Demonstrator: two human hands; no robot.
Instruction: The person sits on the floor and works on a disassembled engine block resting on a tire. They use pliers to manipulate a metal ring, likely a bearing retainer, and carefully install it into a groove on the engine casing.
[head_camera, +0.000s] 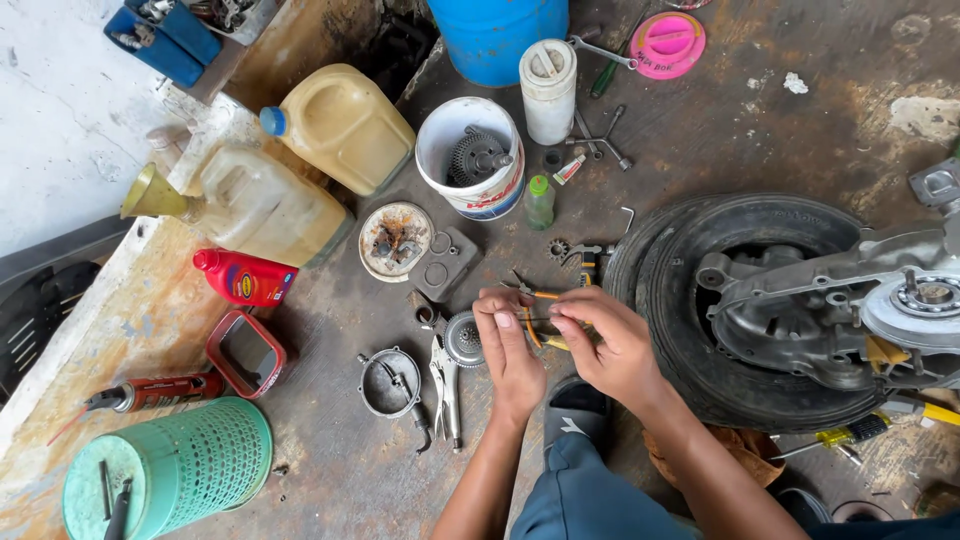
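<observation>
Two hands meet over the floor: left hand (508, 345) & right hand (603, 345) both pinch orange-handled pliers (540, 318), just above a round toothed gear (463, 338), near the tyre (700, 300).

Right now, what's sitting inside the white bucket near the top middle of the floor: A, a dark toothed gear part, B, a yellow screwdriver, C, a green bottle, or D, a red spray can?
A: a dark, toothed metal gear part sits inside the white bucket; the small green bottle stands outside it, to its right.
</observation>
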